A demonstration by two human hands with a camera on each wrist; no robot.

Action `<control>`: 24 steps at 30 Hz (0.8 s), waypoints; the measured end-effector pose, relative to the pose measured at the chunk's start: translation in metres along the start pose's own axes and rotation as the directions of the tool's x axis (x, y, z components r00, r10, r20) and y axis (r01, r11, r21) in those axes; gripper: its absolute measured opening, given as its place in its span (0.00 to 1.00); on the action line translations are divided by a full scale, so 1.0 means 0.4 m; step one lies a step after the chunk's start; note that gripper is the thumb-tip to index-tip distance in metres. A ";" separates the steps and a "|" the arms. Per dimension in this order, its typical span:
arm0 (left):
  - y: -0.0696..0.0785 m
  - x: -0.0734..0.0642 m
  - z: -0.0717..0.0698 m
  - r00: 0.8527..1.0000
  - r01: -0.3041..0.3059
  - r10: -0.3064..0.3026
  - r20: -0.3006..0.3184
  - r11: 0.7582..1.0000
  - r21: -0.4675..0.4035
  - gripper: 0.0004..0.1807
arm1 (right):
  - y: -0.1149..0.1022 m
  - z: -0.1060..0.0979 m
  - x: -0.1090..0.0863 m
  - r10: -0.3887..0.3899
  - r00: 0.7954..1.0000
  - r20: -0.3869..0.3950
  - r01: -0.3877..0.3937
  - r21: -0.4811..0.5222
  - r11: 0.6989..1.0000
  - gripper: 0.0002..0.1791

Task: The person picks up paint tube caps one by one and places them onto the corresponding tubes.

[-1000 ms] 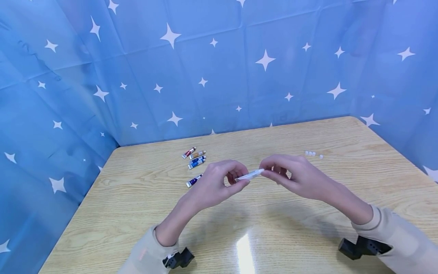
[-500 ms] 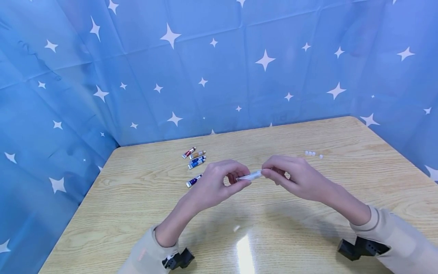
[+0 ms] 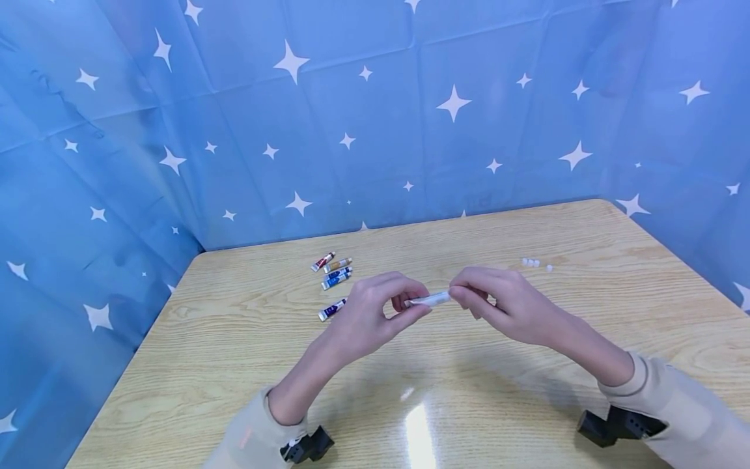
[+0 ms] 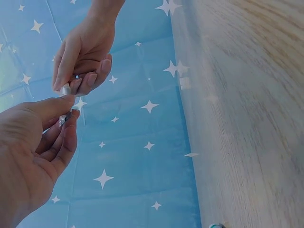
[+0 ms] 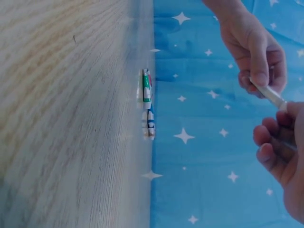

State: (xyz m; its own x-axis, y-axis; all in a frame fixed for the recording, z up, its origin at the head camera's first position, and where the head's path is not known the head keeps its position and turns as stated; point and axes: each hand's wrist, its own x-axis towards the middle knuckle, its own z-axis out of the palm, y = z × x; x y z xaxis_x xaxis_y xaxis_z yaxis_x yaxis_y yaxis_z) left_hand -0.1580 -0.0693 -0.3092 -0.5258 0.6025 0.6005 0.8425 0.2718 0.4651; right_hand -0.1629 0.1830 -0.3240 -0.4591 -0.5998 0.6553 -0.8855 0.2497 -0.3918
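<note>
A small whitish paint tube [image 3: 430,299] is held above the wooden table, between my two hands. My left hand [image 3: 377,312] pinches its flat end between thumb and fingers. At the other end, my right hand [image 3: 510,303] pinches the tip with thumb and forefinger, which hide whether a cap is there. In the left wrist view, the tube's silvery end [image 4: 65,118] shows below the left thumb. The right wrist view shows the pale tube body [image 5: 270,96] running from one hand to the other.
Several paint tubes [image 3: 336,281] in red, ochre and blues lie on the table [image 3: 234,365] at the left, one dark blue [image 3: 332,310] partly behind my left hand. Several small white caps [image 3: 530,262] lie back right. A blue starred cloth [image 3: 375,130] hangs behind.
My right hand has shifted slightly to the right, fingertips still at the tube's tip. My left hand and the tube have barely moved.
</note>
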 end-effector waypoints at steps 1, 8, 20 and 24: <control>0.000 0.000 0.000 1.000 0.001 -0.001 -0.001 1.000 0.001 0.06 | 0.000 0.000 0.000 -0.002 1.000 -0.004 0.002 0.002 1.000 0.11; -0.003 0.000 -0.001 1.000 0.024 -0.024 0.016 0.999 -0.023 0.05 | 0.005 0.001 -0.004 -0.021 0.999 -0.039 0.021 -0.002 1.000 0.05; -0.004 -0.001 -0.003 0.997 0.057 -0.055 0.045 0.997 -0.045 0.05 | -0.006 -0.009 -0.001 0.030 1.000 0.004 -0.030 -0.025 0.999 0.11; -0.002 -0.001 -0.002 0.998 0.052 -0.050 0.048 0.998 -0.044 0.05 | -0.006 -0.008 -0.002 0.031 0.999 0.029 -0.031 -0.008 0.999 0.16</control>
State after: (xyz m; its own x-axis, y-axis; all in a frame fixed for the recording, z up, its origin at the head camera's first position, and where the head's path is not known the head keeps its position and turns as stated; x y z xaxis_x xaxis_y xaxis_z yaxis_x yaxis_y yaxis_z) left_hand -0.1584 -0.0705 -0.3093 -0.5611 0.6231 0.5448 0.8080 0.2696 0.5239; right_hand -0.1604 0.1852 -0.3217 -0.4842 -0.6136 0.6237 -0.8714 0.2743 -0.4067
